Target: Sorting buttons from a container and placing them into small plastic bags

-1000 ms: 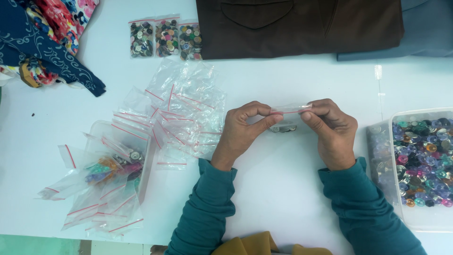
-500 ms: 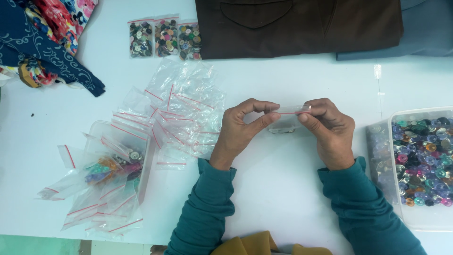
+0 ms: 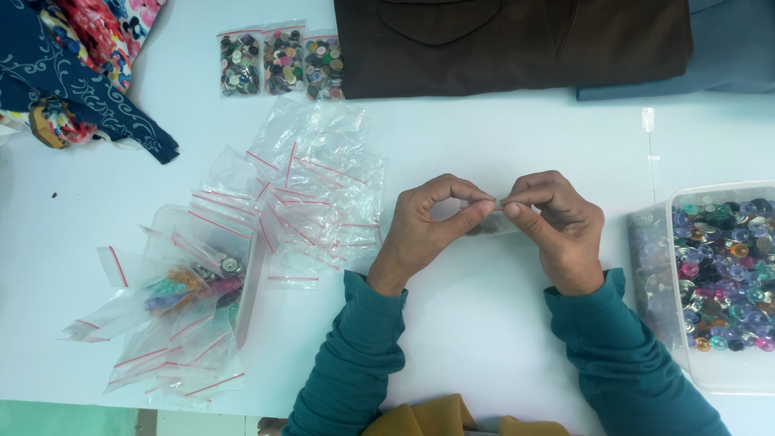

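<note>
White table (image 3: 500,323), bare mid-strip; both hands — left hand (image 3: 420,230), right hand (image 3: 557,226) — pinching small clear bag (image 3: 494,222), btn tub (image 3: 710,278) at rt edge.

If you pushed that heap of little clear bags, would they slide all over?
Probably. The clear bags look thin and glossy, so they would likely slip and scatter. They lie crumpled and overlapping on the white table, so they seem floppy and very light.

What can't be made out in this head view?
- Small clear bag between left hand and right hand: fingers hide most of it; contents unclear.
- Button tub: cut off by the right edge.
- Three filled bags: buttons too small to tell apart.
- Patterned cloth: cut off at the top-left corner.
</note>
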